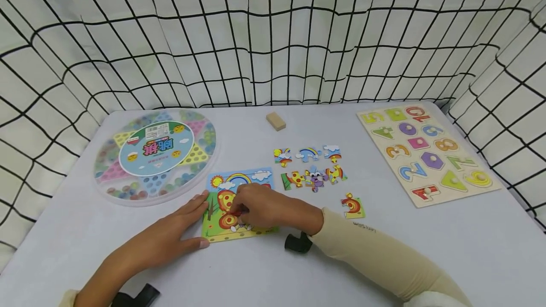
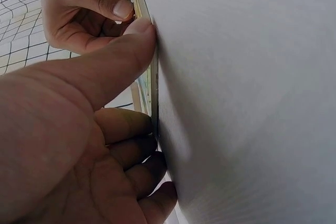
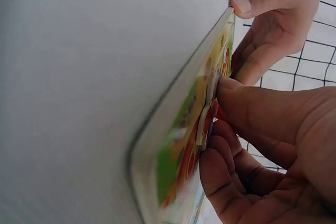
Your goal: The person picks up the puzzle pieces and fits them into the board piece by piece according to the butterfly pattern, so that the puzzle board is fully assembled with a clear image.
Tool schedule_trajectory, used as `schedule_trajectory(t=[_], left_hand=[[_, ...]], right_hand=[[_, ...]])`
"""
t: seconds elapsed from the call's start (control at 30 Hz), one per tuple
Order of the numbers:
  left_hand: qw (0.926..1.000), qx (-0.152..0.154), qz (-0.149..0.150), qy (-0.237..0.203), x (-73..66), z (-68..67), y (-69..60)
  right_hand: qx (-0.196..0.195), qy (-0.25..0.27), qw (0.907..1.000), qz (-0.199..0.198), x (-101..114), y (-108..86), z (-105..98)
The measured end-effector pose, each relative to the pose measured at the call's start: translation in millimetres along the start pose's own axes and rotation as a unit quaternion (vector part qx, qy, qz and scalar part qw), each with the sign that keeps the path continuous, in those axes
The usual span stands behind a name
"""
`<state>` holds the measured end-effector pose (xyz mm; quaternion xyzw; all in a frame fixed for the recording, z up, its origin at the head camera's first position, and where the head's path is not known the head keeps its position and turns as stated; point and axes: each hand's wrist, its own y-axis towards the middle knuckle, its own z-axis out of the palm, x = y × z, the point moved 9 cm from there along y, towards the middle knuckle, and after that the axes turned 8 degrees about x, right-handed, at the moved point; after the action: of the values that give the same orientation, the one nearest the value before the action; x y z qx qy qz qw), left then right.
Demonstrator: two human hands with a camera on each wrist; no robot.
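A colourful jigsaw board (image 1: 219,239) with a butterfly picture lies on the white table. My left hand (image 1: 170,233) rests at its left edge, fingers extended, with fingertips and thumb touching the board's side. Over the middle of the picture, my right hand (image 1: 264,206) pinches a small puzzle piece (image 3: 206,127) between thumb and fingers; the piece sits slightly raised from the board. The right hand hides part of the picture. To the right lie loose pieces: a rainbow piece (image 1: 309,154), a purple face piece (image 1: 316,179), a red-and-yellow spiral piece (image 1: 353,206) and several others.
A round, clear-rimmed Chinese checkers box (image 1: 158,148) with marbles is at the back left. Behind the loose pieces lies a small wooden block (image 1: 276,121). A wooden number-and-shape board (image 1: 431,153) lies on the right. Black netting (image 1: 270,51) encloses the table's back and sides.
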<state>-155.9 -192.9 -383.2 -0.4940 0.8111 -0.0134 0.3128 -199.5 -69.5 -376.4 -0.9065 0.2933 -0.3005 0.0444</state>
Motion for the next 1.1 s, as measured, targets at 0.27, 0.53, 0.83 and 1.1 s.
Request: schedule_trajectory(t=[0.27,0.53,0.83,1.1], left_hand=[[1.0000,0.000,0.001,-0.006,1.5,0.7,-1.1],[1.0000,0.002,-0.002,-0.008,0.3,1.1,-1.7],[1.0000,0.001,0.000,-0.007,-1.2,0.4,-0.9],[1.0000,0.001,0.002,-0.003,-1.2,0.8,-1.3]], right_hand=[[0.011,0.006,0.9999,-0.006,-1.3,2.2,1.2],[0.059,0.053,0.9969,-0.001,-5.0,-1.4,-7.8],[0.043,0.084,0.9940,-0.055,5.4,-25.6,-31.2],[0.032,0.101,0.9932,-0.047,-11.6,-51.0,-41.1]])
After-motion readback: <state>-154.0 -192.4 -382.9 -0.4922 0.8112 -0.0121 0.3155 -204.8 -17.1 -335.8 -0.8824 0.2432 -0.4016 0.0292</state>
